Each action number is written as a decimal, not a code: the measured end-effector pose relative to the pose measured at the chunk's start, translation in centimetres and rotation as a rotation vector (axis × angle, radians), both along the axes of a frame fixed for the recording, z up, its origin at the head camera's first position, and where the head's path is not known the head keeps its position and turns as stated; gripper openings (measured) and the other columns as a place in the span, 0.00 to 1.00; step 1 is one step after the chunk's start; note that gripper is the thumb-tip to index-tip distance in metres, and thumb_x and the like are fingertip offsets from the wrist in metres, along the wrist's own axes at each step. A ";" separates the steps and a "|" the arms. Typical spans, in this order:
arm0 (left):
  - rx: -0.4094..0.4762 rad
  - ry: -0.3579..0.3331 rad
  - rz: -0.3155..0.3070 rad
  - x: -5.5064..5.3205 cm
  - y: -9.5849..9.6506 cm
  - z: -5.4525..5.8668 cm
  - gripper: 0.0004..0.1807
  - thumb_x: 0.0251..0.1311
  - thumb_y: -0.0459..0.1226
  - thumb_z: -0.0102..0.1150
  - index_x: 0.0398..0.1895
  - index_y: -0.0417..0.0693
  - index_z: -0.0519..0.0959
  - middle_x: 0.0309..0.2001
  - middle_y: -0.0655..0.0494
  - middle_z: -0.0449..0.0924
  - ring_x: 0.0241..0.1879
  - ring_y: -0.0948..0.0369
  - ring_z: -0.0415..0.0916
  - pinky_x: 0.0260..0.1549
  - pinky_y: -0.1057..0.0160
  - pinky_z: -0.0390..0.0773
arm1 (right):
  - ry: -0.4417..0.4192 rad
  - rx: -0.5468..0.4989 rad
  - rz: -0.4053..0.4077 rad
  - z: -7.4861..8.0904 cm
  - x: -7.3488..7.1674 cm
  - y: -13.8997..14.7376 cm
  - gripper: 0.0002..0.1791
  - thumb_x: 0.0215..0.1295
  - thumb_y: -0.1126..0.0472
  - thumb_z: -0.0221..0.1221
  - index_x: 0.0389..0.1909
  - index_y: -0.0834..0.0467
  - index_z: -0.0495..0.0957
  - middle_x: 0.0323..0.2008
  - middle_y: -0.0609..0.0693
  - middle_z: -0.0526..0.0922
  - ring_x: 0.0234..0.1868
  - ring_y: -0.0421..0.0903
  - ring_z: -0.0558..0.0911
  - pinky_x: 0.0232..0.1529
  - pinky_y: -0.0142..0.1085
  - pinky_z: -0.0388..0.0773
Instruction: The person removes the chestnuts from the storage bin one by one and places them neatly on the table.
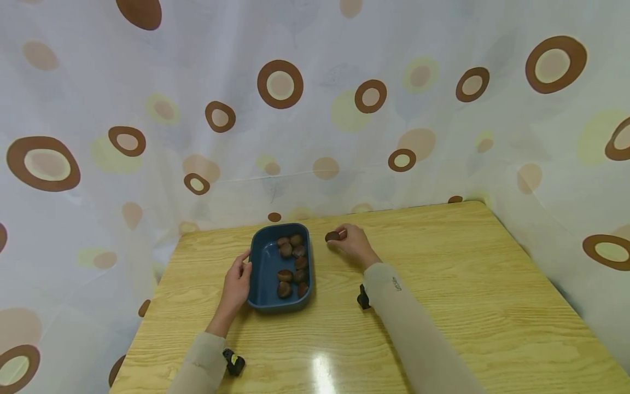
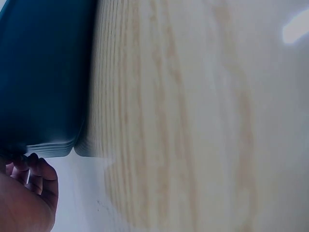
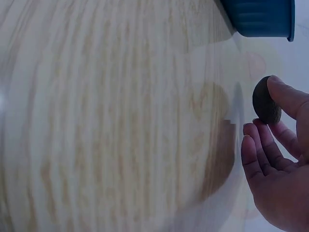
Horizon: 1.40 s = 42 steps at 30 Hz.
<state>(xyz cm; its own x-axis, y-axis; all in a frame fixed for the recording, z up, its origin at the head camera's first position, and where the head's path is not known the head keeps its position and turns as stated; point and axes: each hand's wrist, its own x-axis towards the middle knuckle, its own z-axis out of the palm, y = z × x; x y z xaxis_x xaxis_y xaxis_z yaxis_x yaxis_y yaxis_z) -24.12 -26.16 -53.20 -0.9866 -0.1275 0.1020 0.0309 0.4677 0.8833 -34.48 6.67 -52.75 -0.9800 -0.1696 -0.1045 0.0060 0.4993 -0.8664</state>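
Observation:
A deep blue rectangular container rests on the wooden table with several brown chestnuts inside, mostly along its right half. My left hand holds the container by its left side; in the left wrist view its curled fingers are at the container's edge. To the right of the container, my right hand pinches one chestnut. The right wrist view shows this dark chestnut between thumb and fingertips, above the table, with the other fingers loosely bent below it.
The light wooden table stretches out to the right and toward me. Behind it hangs a white curtain with brown and yellow circles. A small black device sits at the left wrist and another black device at the right.

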 end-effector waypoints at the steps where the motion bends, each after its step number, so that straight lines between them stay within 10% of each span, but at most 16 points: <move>1: -0.001 0.000 0.000 0.0 0.0 0.0 0.23 0.83 0.37 0.42 0.76 0.47 0.67 0.33 0.54 0.66 0.30 0.59 0.64 0.32 0.64 0.67 | -0.014 -0.012 -0.004 -0.1 0.1 0.0 0.24 0.70 0.53 0.67 0.62 0.58 0.74 0.52 0.57 0.79 0.49 0.54 0.81 0.51 0.47 0.80; 42: -0.030 0.012 0.005 0.0 0.0 -0.2 0.23 0.83 0.38 0.43 0.76 0.44 0.68 0.32 0.54 0.66 0.28 0.63 0.63 0.32 0.65 0.66 | 0.015 0.021 -0.027 -0.3 0.7 -0.1 0.27 0.71 0.54 0.66 0.66 0.58 0.74 0.56 0.58 0.78 0.56 0.56 0.79 0.59 0.52 0.76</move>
<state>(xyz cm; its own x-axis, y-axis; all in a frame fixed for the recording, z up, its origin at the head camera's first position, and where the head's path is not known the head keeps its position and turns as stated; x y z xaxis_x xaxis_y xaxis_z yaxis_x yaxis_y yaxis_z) -24.10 -26.11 -53.40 -0.9845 -0.1293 0.1181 0.0393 0.4942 0.8685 -33.82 6.55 -53.06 -0.9857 -0.1407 -0.0927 0.0066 0.5175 -0.8557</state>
